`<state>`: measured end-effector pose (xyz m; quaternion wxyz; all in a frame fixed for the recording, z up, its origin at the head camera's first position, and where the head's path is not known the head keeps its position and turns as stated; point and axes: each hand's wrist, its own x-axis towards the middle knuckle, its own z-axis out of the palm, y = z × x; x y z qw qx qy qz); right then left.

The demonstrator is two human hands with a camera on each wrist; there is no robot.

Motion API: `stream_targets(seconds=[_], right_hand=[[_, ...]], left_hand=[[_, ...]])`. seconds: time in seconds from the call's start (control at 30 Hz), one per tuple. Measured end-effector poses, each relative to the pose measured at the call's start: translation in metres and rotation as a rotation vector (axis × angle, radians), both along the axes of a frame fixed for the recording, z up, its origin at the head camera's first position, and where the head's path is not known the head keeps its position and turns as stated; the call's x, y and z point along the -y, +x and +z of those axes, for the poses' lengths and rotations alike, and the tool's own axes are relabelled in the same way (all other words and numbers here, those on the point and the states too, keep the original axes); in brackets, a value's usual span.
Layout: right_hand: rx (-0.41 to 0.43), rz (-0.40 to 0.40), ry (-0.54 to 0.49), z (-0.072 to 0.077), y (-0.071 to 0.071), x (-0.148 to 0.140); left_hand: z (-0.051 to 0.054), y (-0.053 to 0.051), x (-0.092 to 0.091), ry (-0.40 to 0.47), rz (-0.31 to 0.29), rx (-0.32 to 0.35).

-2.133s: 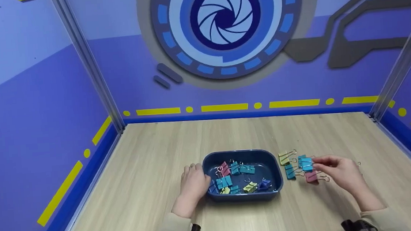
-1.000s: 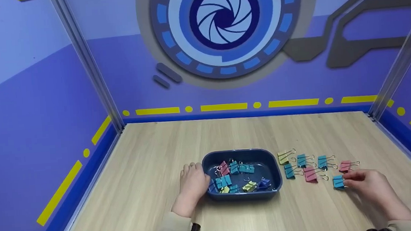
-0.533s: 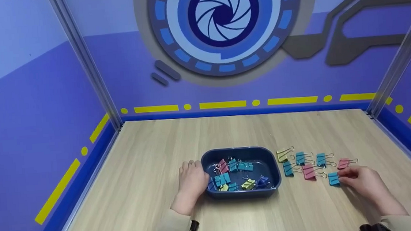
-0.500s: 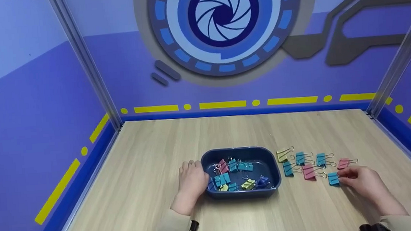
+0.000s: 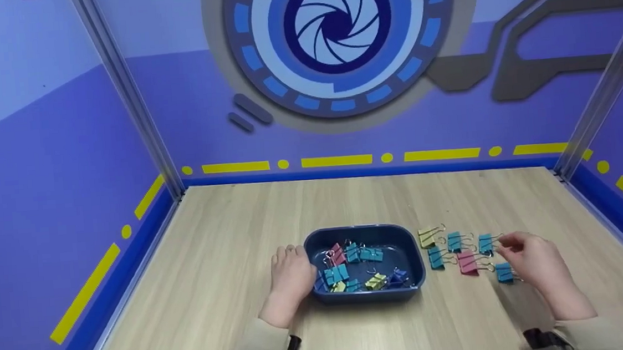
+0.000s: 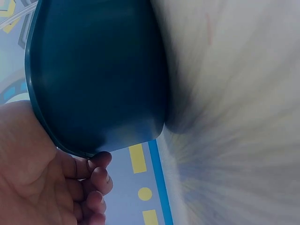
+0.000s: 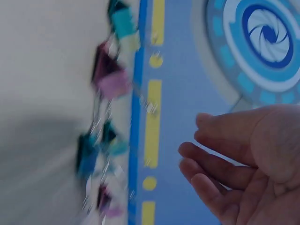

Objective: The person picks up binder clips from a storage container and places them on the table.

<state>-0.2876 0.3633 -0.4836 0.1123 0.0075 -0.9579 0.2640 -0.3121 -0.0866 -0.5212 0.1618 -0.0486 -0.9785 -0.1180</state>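
Note:
A dark blue box [image 5: 368, 295] on the table holds several binder clips in teal, pink, yellow and blue. My left hand [image 5: 291, 274] grips its left rim; the left wrist view shows curled fingers [image 6: 99, 180] at the edge of the box wall. Right of the box, more binder clips lie in two rough rows: one yellow [image 5: 427, 237], a pink one [image 5: 467, 263], and several teal ones, including the front right teal clip [image 5: 504, 273]. Above these, my right hand [image 5: 538, 263] holds nothing, its fingers loosely bent beside the back teal clip [image 5: 485, 243]. Another pink clip [image 7: 105, 199] shows blurred in the right wrist view.
The wooden table [image 5: 228, 248] is enclosed by blue printed panels [image 5: 184, 112] at the back and sides. Metal posts [image 5: 127, 95] stand at the back corners. A dark camera strap [image 5: 547, 340] is on the right wrist.
My right hand carried a teal binder clip rightward, set it down at the front of the group, slid it slightly left and let go. The hand then moved up and left. My left hand stayed put.

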Motion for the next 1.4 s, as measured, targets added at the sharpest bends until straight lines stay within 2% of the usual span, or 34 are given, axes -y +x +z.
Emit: stream_targets(seconds=[0.07, 0.17, 0.4, 0.5, 0.57, 0.67, 0.83, 0.97, 1.2, 1.4], right_hand=[[-0.046, 0.015, -0.031, 0.006, -0.001, 0.018], [-0.021, 0.047, -0.106, 0.013, -0.006, 0.045], [0.218, 0.160, -0.450, 0.017, -0.021, 0.112], [0.267, 0.201, -0.539, 0.014, -0.028, 0.139], [0.289, 0.211, -0.554, 0.011, -0.032, 0.154], [0.304, 0.197, -0.483, 0.003, -0.038, 0.173], [0.306, 0.142, -0.214, -0.009, -0.046, 0.193], [0.297, 0.131, -0.068, -0.013, -0.054, 0.203], [0.285, 0.125, 0.081, -0.021, -0.066, 0.217], [0.272, 0.113, 0.120, -0.027, -0.071, 0.219]], left_hand=[[0.000, 0.001, 0.000, 0.003, 0.000, -0.011], [-0.001, 0.002, 0.001, 0.007, 0.002, -0.022], [-0.001, 0.003, 0.001, 0.015, 0.003, -0.034], [-0.001, 0.002, 0.000, 0.016, 0.002, -0.034], [-0.001, 0.002, 0.000, 0.018, 0.000, -0.035], [-0.001, 0.002, 0.000, 0.017, -0.003, -0.035], [-0.002, 0.003, 0.000, 0.022, -0.010, -0.035], [-0.003, 0.002, 0.000, 0.025, -0.010, -0.040], [-0.003, 0.001, 0.001, 0.036, 0.003, -0.059], [-0.002, 0.001, 0.001, 0.048, -0.001, -0.043]])
